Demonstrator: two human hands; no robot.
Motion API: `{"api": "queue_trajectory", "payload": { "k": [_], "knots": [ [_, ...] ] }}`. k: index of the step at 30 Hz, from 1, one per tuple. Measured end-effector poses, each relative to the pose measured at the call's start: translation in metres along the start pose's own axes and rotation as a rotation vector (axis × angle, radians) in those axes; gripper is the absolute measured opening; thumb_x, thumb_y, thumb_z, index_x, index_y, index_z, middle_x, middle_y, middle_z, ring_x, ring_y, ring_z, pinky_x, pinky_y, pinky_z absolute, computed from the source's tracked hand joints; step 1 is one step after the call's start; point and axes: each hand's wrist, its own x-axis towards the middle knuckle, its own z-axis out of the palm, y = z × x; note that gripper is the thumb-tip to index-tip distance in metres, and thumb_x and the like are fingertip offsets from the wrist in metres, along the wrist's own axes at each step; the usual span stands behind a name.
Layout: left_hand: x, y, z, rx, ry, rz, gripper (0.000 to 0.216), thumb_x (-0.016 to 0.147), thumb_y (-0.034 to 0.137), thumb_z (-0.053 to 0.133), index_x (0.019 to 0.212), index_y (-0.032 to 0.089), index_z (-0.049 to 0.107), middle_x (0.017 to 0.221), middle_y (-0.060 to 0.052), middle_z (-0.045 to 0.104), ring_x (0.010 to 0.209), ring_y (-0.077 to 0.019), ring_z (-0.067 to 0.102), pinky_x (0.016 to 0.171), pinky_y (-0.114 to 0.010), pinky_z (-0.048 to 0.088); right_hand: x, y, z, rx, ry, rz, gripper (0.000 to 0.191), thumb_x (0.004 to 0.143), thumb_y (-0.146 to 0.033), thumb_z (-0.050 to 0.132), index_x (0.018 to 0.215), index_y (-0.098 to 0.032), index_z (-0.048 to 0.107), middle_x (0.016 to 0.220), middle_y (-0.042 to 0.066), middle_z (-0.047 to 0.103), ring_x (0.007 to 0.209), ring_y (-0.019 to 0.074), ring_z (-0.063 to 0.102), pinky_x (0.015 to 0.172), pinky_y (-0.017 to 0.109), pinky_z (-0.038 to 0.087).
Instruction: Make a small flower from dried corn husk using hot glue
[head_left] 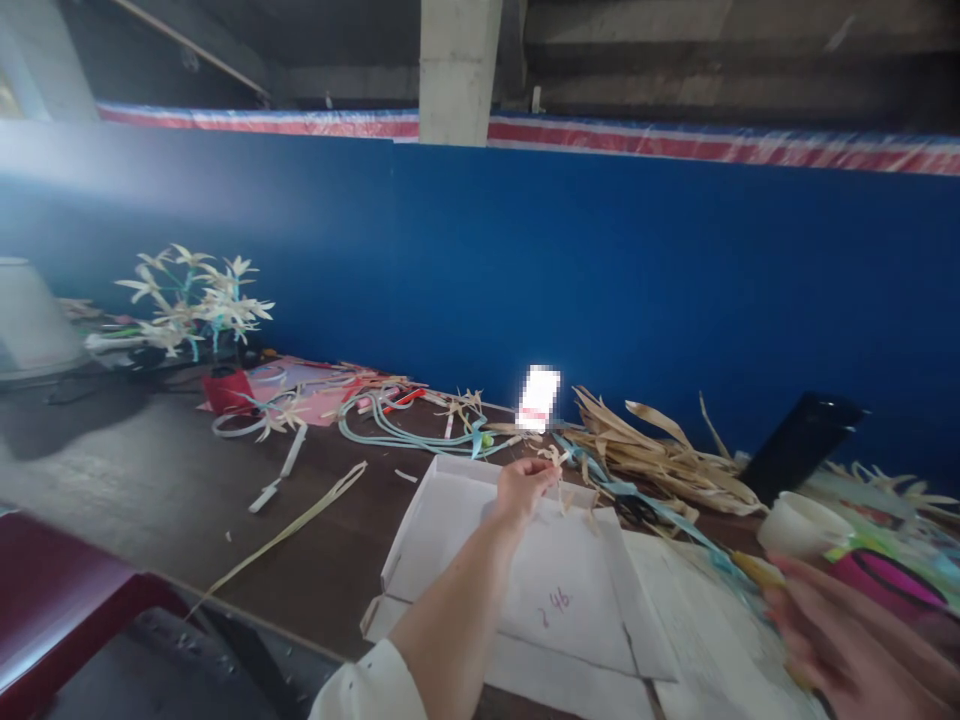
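Note:
My left hand (525, 488) reaches out over the far edge of a flattened white cardboard box (480, 540). Its fingers are pinched shut on a small piece of dried straw (555, 457). Just beyond lie a pile of dried husk strips (660, 450) and a light blue ribbon (615, 490). My right hand (855, 640) is low at the right edge, blurred by motion. A yellowish object (757, 570) shows near its fingertips, but I cannot make out a grip.
Straw flowers (195, 300) stand at the back left beside a red container (229, 390) and looped pale blue cords (390, 428). A white cup (802, 522) and a leaning black slab (802, 440) sit at the right. A blue wall (600, 280) backs the dark table (150, 480).

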Motion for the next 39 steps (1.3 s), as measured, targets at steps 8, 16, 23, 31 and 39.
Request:
{"api": "queue_trajectory", "payload": {
  "k": [8, 16, 23, 31, 39],
  "knots": [
    [0.002, 0.002, -0.003, 0.022, -0.021, 0.028, 0.028, 0.057, 0.036, 0.076, 0.072, 0.013, 0.07, 0.061, -0.001, 0.06, 0.052, -0.0072, 0.046, 0.054, -0.021, 0.037, 0.035, -0.001, 0.181, 0.058, -0.212, 0.11, 0.036, 0.058, -0.038, 0.075, 0.086, -0.019, 0.065, 0.082, 0.005, 0.067, 0.076, 0.0194, 0.063, 0.052, 0.023, 0.049],
    [0.005, 0.004, 0.0, 0.03, -0.002, 0.003, 0.03, 0.056, 0.035, 0.077, 0.073, 0.012, 0.07, 0.06, -0.001, 0.059, 0.054, -0.0079, 0.047, 0.056, -0.022, 0.038, 0.029, 0.048, 0.198, 0.033, -0.182, 0.169, 0.046, 0.064, -0.055, 0.071, 0.088, -0.017, 0.068, 0.062, -0.001, 0.058, 0.046, 0.0087, 0.045, 0.038, 0.018, 0.033],
    [0.004, 0.005, 0.0, 0.055, -0.018, -0.005, 0.034, 0.054, 0.038, 0.078, 0.073, 0.012, 0.07, 0.058, 0.0, 0.059, 0.051, -0.007, 0.045, 0.054, -0.023, 0.037, 0.029, 0.043, 0.19, 0.206, -0.21, 0.265, 0.048, 0.052, -0.048, 0.082, 0.084, -0.014, 0.069, 0.054, -0.004, 0.051, 0.041, 0.0049, 0.034, 0.035, 0.018, 0.025],
    [0.007, -0.003, -0.002, 0.042, -0.11, 0.033, 0.037, 0.052, 0.041, 0.079, 0.072, 0.012, 0.069, 0.06, -0.001, 0.059, 0.054, -0.0078, 0.047, 0.056, -0.023, 0.037, 0.03, 0.041, 0.188, 0.237, -0.248, 0.265, 0.038, 0.049, -0.041, 0.084, 0.07, -0.015, 0.067, 0.05, -0.005, 0.045, 0.039, 0.004, 0.03, 0.033, 0.018, 0.019],
    [0.002, 0.003, -0.002, 0.05, -0.117, 0.018, 0.038, 0.05, 0.041, 0.08, 0.072, 0.012, 0.069, 0.064, -0.001, 0.06, 0.055, -0.0075, 0.046, 0.058, -0.023, 0.038, 0.029, 0.039, 0.188, 0.234, -0.268, 0.261, 0.034, 0.048, -0.035, 0.082, 0.07, -0.014, 0.068, 0.054, -0.004, 0.046, 0.041, 0.0035, 0.03, 0.034, 0.018, 0.018]
  ]
}}
